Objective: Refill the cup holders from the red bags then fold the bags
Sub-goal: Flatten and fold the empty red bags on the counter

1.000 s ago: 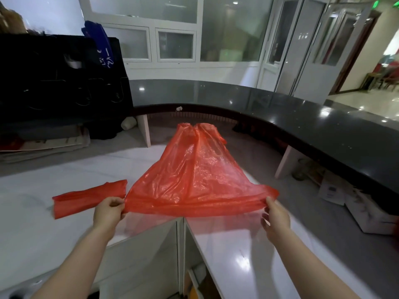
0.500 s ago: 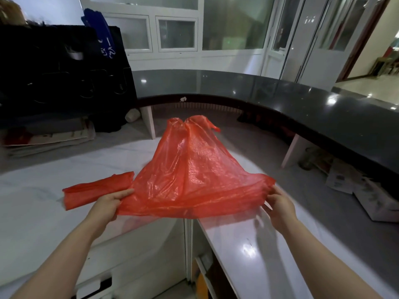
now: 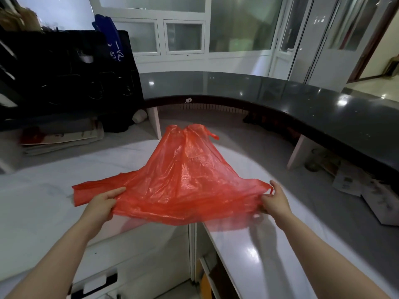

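A large red plastic bag point(image 3: 185, 180) is stretched out over the white counter point(image 3: 43, 212), its handles pointing away from me. My left hand point(image 3: 103, 201) grips the bag's near left corner. My right hand point(image 3: 274, 199) pinches the near right corner. The near edge sags slightly between my hands, just above the counter's front edge. A second red bag point(image 3: 84, 192), folded into a strip, lies on the counter at the left; the stretched bag and my left hand partly cover it.
A black rack point(image 3: 64, 78) stands at the back left, with flat cardboard point(image 3: 62, 137) below it. A dark curved countertop point(image 3: 302, 100) wraps around the far side and right. Boxes point(image 3: 380, 199) sit on the floor at right. Drawers point(image 3: 103, 281) are below the counter.
Both hands have pulled wider apart and moved forward, spreading the bag flatter and lower over the counter. The bag now overlaps more of the folded strip. My view has tilted down.
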{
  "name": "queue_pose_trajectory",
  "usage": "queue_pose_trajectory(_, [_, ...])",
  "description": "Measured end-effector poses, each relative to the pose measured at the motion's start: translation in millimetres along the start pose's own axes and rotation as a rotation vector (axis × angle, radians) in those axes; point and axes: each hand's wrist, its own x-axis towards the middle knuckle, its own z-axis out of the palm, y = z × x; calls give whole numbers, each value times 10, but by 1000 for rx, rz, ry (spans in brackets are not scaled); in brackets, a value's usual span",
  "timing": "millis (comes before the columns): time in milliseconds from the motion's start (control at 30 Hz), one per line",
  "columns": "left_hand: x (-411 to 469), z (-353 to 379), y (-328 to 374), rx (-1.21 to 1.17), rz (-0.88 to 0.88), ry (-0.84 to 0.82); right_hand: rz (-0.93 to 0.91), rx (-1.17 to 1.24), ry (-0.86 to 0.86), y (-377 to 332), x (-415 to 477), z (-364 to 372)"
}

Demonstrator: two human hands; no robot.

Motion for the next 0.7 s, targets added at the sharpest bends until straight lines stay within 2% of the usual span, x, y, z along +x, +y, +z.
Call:
queue_pose_trajectory(100, [-62,-39,-41,-20,-20,41,-92,-303,109,105,37,10])
queue_pose_trajectory(167, [-111,-64,-76,-33,-34,62,-100,-393,125,165,92,21])
queue_pose_trajectory(367, [-184,-187,-192,-62,-49,95,52,-340,147,143,181,43])
queue_pose_trajectory(433, [-196,-219,-197,-25,-32,88,99,-149,138,119,194,29])
queue_pose_trajectory(567, [-150,-185,-185,3,-25,89,269,446,28,52,195,-18])
queue_pose_trajectory(700, [-83,-128,-161,19,-20,84,221,710,20,-20,232,-110])
